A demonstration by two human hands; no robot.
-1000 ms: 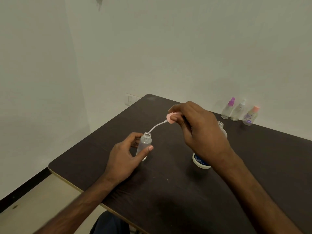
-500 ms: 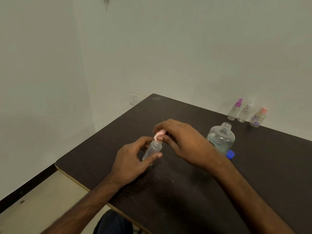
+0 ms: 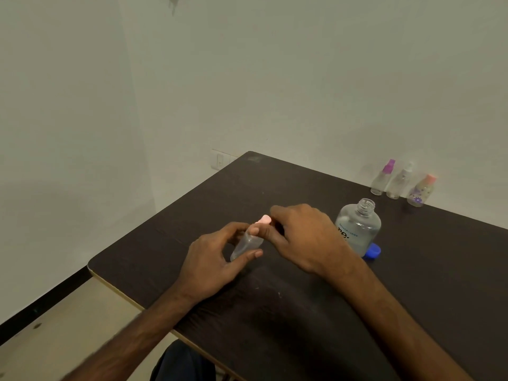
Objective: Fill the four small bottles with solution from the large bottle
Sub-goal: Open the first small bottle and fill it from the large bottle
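Seated now, pink cap [image 3: 264, 219] pinched by right hand [image 3: 305, 237] tops the right-leaning small bottle [image 3: 247, 244] left hand [image 3: 211, 265] grips.

Dark table [image 3: 439, 270], wall switch [image 3: 220, 160]

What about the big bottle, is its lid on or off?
Off. The big bottle has a bare neck, and a blue cap lies on the table beside it.

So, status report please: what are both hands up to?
Left hand grips small bottle. Right hand pinches pink spray cap at its neck. Large bottle stands uncapped, blue cap beside it. Nothing blocking.
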